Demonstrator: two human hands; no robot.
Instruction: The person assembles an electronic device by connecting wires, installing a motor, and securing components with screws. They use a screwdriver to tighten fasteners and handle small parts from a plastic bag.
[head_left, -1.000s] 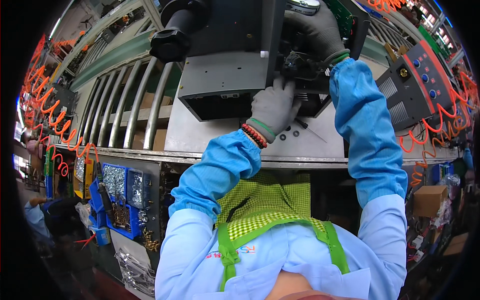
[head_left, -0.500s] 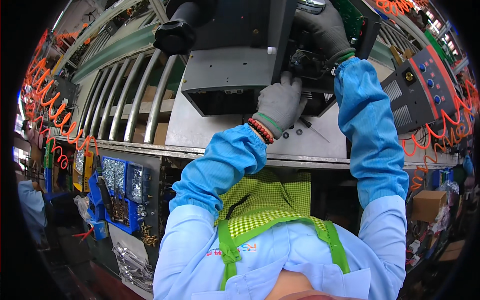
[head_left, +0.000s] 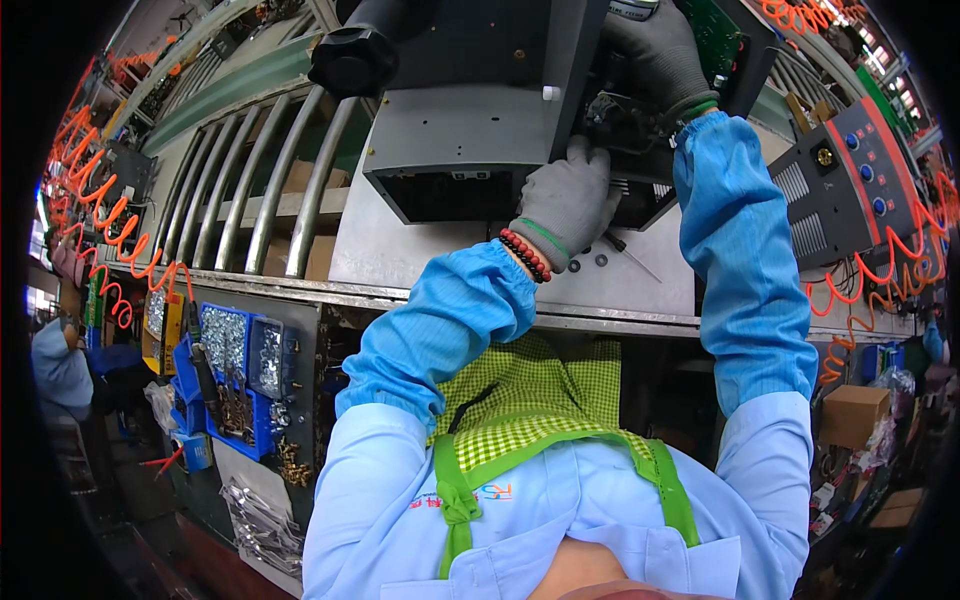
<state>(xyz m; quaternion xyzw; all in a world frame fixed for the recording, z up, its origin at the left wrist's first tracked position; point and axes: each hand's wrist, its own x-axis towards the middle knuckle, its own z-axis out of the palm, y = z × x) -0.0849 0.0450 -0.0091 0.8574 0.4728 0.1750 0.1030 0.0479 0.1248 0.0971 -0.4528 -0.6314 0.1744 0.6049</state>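
A dark grey metal machine case (head_left: 465,128) stands on the bench with its side open, wiring and parts showing inside. My left hand (head_left: 566,205), in a grey glove, lies against the near edge of the opening with its fingers stretched out. Deeper in the opening is my gloved right hand (head_left: 668,62), whose fingers are hidden among the parts. A round, silver-rimmed part (head_left: 634,8) sits by that hand at the top edge of the picture. To its right stands a green circuit board (head_left: 712,38). A screwdriver (head_left: 632,256) and small dark washers (head_left: 601,260) lie near my left hand.
A second machine with blue knobs (head_left: 835,185) stands at right among orange coiled hoses (head_left: 885,250). Metal rollers (head_left: 262,195) run along the left. Blue bins of screws (head_left: 238,350) sit lower left, a cardboard box (head_left: 855,417) lower right. A black knob (head_left: 352,64) juts out above the rollers.
My left hand has moved slightly up along the case edge. My right hand stays inside the opening, a little further right. The view has shifted slightly.
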